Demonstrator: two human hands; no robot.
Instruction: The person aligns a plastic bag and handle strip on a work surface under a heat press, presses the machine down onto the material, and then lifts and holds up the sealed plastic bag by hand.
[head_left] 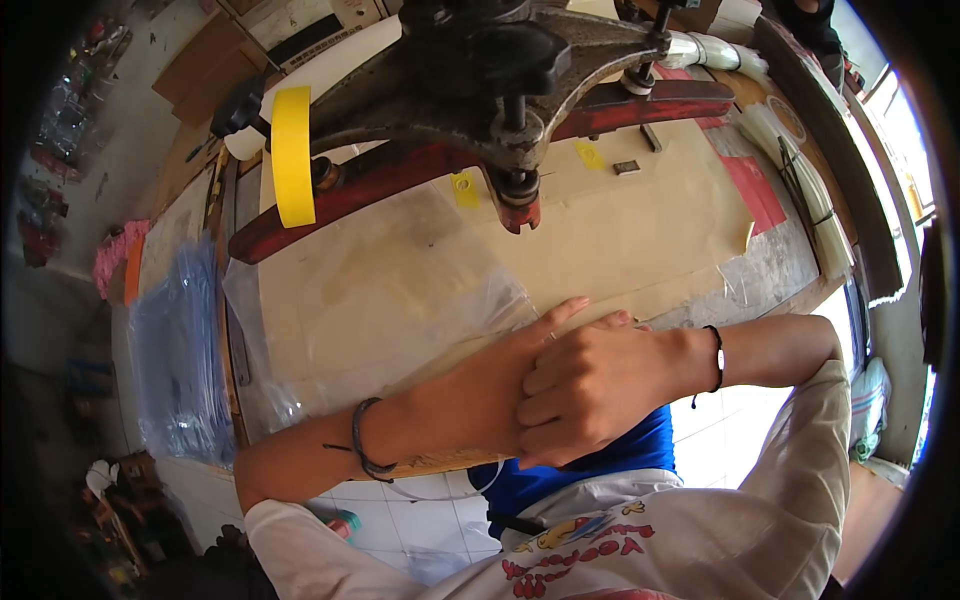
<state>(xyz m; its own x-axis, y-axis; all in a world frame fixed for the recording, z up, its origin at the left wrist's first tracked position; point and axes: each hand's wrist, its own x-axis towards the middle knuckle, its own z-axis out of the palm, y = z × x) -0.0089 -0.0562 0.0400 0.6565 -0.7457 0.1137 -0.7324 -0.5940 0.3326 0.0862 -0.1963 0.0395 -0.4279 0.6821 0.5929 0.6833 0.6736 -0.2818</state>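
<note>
My left hand (pixel 508 362) rests at the near edge of a tan sheet (pixel 600 240), its visible fingertips stretched out and apart. Across it lies my right hand (pixel 592 385), its fingers curled into a closed shape; whatever is inside them is hidden. A clear plastic sheet (pixel 380 270) covers the left part of the tan surface, just beyond my left forearm. Above both hands stands a metal press frame (pixel 430 90) with a dark red bar (pixel 380 185) beneath it.
Stacked clear bags (pixel 182 350) lie on the left, and a yellow tape strip (pixel 293 157) hangs from the frame. Two small dark pieces, one a block (pixel 626 167), sit beyond the hands. Bundled plastic (pixel 800 180) lies right. Part of a person (pixel 815 30) shows top right.
</note>
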